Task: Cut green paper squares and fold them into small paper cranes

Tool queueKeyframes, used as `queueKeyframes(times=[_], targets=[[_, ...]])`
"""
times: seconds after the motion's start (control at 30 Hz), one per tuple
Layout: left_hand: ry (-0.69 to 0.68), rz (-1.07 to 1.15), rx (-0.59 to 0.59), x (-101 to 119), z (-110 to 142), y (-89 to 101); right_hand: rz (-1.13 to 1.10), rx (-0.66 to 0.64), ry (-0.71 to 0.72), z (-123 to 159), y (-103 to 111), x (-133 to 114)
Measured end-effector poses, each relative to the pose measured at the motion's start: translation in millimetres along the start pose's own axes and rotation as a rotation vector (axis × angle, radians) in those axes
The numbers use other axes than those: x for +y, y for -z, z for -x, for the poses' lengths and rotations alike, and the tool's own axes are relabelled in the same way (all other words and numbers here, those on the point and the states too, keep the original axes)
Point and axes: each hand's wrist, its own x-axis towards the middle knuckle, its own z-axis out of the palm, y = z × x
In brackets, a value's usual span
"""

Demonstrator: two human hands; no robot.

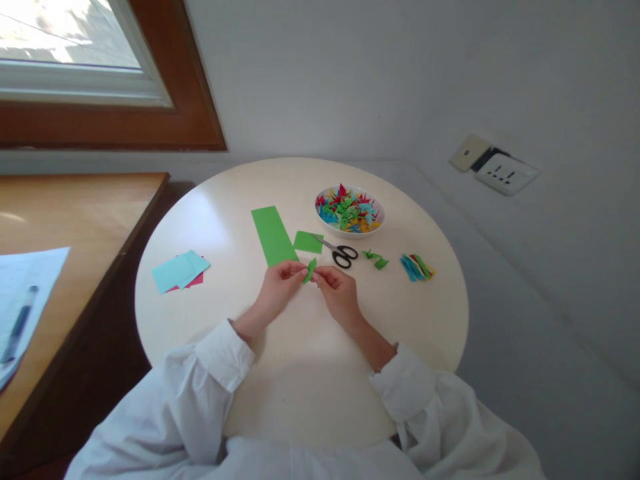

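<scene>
Green folded paper [310,270], seemingly half-shaped, is pinched between the left hand [279,285] and the right hand [341,291], near the bench's [300,373] middle.
At its one o'clock, the bowl [345,234] already carries many folded pieces [349,208]; at its nine o'clock, blue sheets [173,272] lie flat, not yet folded.

I wear the one camera on my head, so it looks from above the near side of the round table [300,380], forward and down, with my left hand [281,288] and right hand [341,293] near mid-view. My white sleeves [185,393] loom close at the table's near edge, while the wall [320,80] behind it and the window [65,33] beyond its far left sit farther off.
</scene>
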Motion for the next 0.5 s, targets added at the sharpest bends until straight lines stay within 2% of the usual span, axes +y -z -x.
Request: queueKeyframes(times=[0.5], targets=[[0.025, 0.042, -0.023, -2.7, -0.2, 1.3, 0.05, -0.014, 0.02, -0.2, 1.8, 3.6]])
